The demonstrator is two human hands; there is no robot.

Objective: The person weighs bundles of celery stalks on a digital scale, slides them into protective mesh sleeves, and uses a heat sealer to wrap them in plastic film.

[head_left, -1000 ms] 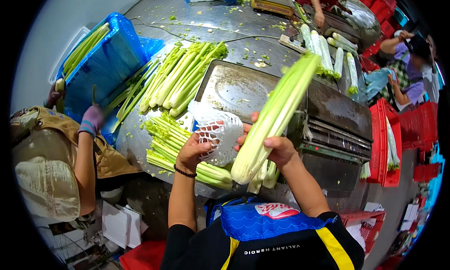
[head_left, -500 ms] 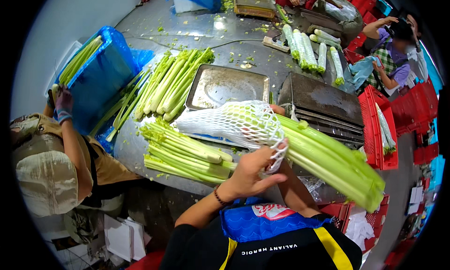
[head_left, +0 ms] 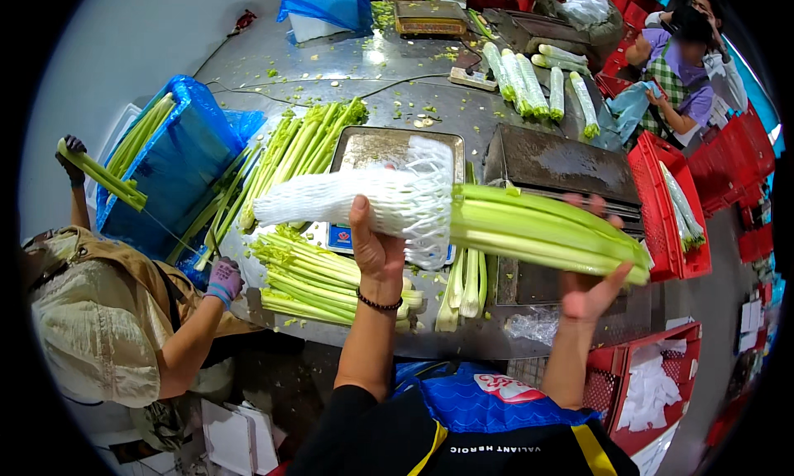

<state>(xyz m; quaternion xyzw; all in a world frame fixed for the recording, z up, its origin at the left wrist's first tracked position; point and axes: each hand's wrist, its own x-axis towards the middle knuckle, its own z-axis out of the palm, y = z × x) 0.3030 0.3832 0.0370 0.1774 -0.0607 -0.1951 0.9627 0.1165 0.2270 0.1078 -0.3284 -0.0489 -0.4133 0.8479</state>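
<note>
I hold a long celery bunch (head_left: 546, 232) level above the metal table (head_left: 389, 87). My left hand (head_left: 376, 248) grips a white foam net sleeve (head_left: 356, 199) that covers the bunch's left end. My right hand (head_left: 591, 290) supports the bare green right end from below, fingers curled up behind the stalks. Under the bunch lies a pile of trimmed celery stalks (head_left: 318, 282) and a flat metal scale pan (head_left: 389, 149).
A person on the left in a tan shirt (head_left: 99, 319) holds celery stalks (head_left: 103, 178) by a blue-lined crate (head_left: 174, 166). More celery (head_left: 294, 153) lies on the table. Netted bunches (head_left: 538, 83) lie at the back. Red crates (head_left: 674, 199) stand at the right near another person (head_left: 682, 79).
The bunch went from upright to lying level. The net sleeve has been drawn over its left end, and my left hand now grips the sleeve from below.
</note>
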